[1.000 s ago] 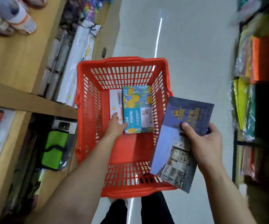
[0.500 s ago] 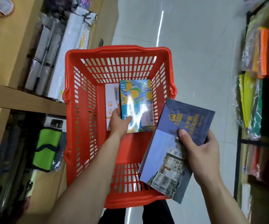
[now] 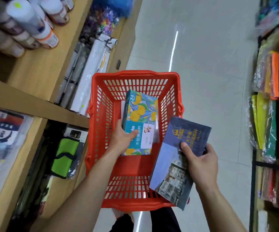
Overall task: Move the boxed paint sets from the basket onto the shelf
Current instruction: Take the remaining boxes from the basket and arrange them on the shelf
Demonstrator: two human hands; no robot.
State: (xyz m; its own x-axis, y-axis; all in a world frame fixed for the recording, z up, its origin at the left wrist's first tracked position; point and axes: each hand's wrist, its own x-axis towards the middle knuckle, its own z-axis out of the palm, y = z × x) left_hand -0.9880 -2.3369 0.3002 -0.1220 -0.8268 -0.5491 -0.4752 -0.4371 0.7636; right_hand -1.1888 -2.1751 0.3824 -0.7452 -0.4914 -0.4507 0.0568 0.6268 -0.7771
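A red plastic basket (image 3: pixel 100 124) stands on the floor below me. My left hand (image 3: pixel 122 138) grips a teal paint box with yellow fruit on it (image 3: pixel 141 114), tilted up inside the basket. A white box (image 3: pixel 122 106) lies mostly hidden beneath it. Over the basket's right rim, my right hand (image 3: pixel 200 162) holds a dark blue paint box with a building picture (image 3: pixel 172 174). The wooden shelf (image 3: pixel 35 104) runs along the left.
Rolled paper and white wrapped rolls (image 3: pixel 91 74) fill the left shelf, with a green pouch (image 3: pixel 66 156) lower down. Coloured paper packs (image 3: pixel 266 124) sit on the right rack. Grey tiled aisle floor (image 3: pixel 210 64) stretches ahead.
My left hand closed on the teal box and lifted its near end off the basket floor. The blue box stayed in my right hand.
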